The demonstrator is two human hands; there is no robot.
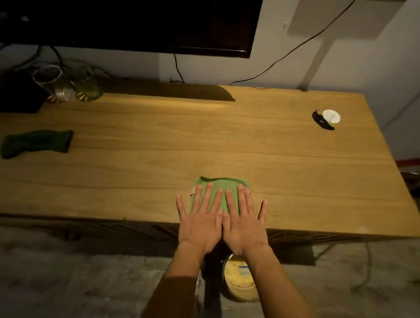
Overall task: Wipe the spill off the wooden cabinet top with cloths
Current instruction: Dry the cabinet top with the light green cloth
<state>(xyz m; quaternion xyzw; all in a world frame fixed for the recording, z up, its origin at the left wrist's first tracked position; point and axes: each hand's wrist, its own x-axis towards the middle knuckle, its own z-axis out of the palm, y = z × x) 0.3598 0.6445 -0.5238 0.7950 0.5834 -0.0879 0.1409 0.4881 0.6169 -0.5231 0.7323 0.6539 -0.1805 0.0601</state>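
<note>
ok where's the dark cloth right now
In the head view, the dark cloth lies near the left end of the cabinet top, in front of the glasses and far left of the green cloth.

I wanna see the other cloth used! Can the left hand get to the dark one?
Probably yes. Only bare cabinet top lies between the left hand and the dark cloth, though it looks a long stretch.

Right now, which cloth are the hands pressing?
The light green cloth near the front edge, under the left hand and right hand; the dark green cloth lies untouched far left.
</note>
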